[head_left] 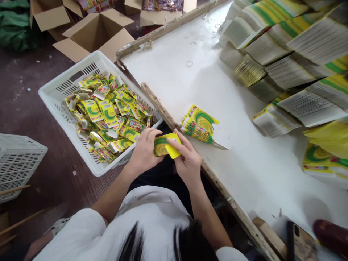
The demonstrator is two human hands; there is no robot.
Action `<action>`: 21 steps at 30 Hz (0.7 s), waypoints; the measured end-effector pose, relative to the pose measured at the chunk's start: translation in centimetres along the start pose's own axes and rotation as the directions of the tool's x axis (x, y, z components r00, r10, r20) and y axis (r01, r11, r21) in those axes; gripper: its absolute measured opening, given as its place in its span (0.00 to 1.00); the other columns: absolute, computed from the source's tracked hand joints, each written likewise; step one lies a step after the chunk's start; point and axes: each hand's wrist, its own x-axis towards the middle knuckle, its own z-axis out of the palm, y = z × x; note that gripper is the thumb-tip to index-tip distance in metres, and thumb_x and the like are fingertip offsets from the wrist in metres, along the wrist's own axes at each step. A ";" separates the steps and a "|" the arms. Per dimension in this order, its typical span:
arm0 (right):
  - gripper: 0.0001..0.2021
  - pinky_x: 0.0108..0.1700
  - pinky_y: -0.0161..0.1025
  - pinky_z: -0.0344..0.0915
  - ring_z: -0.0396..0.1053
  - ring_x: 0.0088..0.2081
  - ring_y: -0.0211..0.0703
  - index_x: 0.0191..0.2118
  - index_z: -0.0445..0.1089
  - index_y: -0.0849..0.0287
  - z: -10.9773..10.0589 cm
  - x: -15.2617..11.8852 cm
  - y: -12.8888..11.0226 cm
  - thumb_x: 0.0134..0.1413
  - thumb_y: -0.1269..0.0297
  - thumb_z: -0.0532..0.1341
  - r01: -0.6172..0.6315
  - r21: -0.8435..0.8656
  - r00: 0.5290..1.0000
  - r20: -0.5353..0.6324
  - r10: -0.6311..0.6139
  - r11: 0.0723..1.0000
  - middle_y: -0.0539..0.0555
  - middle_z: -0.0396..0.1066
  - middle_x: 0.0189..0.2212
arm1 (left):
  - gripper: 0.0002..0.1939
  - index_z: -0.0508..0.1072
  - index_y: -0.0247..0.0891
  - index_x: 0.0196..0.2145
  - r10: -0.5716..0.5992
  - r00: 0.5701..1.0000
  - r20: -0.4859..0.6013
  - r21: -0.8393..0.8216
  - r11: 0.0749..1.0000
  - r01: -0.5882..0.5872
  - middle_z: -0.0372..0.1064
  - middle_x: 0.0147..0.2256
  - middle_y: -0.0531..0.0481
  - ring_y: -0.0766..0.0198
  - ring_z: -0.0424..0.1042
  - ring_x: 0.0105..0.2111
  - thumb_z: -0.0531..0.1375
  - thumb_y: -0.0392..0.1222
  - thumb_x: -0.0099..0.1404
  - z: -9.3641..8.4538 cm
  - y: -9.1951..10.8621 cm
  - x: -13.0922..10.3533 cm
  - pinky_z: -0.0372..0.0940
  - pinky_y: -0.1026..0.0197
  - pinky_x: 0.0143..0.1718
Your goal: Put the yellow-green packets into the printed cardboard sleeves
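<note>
Dark brown floor (65,188), flecked with pale scraps; on it, to the right, a white table (244,174), edged by worn wooden strips. The table's right side is taken up by stacks (293,69) of flat yellow-and-green cartons, several layers high. A white slotted crate (53,99) is set just beside the table's near edge, close to the left corner. It is heaped with small printed packs (108,112), lying at all angles. Beyond the crate's far edge a brown box (81,36) is seen, flaps spread. A second crate (20,156), partly in view, is stood well apart from the first. Just inside the table's near edge a bundle (199,125) of flat cartons is laid, slightly fanned. Between that edge and the crate's nearest corner, a carton (160,145) is held up in both hands. Its left end is gripped by the left hand (146,148), fingers bent over the top; thumb hidden. Its right end is pinched between thumb and fingers of the right hand (189,159), a plain yellow flap jutting below the thumb. Farther in on the table, a thin band (189,63) is noted.
</note>
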 end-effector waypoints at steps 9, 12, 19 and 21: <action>0.18 0.62 0.51 0.73 0.67 0.67 0.54 0.58 0.76 0.47 -2.6 0.7 0.4 0.65 0.67 0.63 0.035 -0.094 0.965 0.264 -0.009 0.995 0.57 0.56 0.73 | 0.28 0.74 0.42 0.50 0.016 0.998 0.053 0.048 0.999 -0.019 0.77 0.45 0.44 0.49 0.76 0.46 0.73 0.53 0.56 -2.7 -0.2 0.5 0.69 0.50 0.49; 0.14 0.63 0.52 0.72 0.69 0.66 0.56 0.51 0.80 0.49 -2.5 1.0 -0.3 0.61 0.68 0.67 0.021 -0.095 0.980 0.199 -0.002 0.995 0.57 0.63 0.70 | 0.27 0.73 0.40 0.51 0.055 0.998 0.036 0.072 0.996 -0.058 0.77 0.46 0.43 0.50 0.76 0.46 0.72 0.52 0.58 -2.4 0.8 0.8 0.69 0.50 0.50; 0.37 0.65 0.53 0.69 0.70 0.64 0.54 0.72 0.56 0.50 -2.0 1.5 0.5 0.60 0.63 0.69 -0.047 -0.007 0.999 -0.011 0.047 0.999 0.62 0.65 0.68 | 0.27 0.73 0.43 0.52 -0.095 0.995 -0.042 0.142 0.985 0.101 0.76 0.47 0.44 0.48 0.75 0.48 0.72 0.52 0.58 -3.7 0.0 0.9 0.68 0.47 0.54; 0.35 0.64 0.55 0.69 0.72 0.61 0.55 0.70 0.59 0.52 -3.6 1.9 2.0 0.60 0.60 0.69 -0.092 -0.162 0.977 -0.207 0.058 0.982 0.63 0.69 0.64 | 0.34 0.71 0.42 0.56 -0.215 0.956 -0.201 0.251 0.932 0.262 0.73 0.53 0.39 0.40 0.70 0.55 0.74 0.53 0.55 -5.0 -2.1 0.7 0.62 0.39 0.60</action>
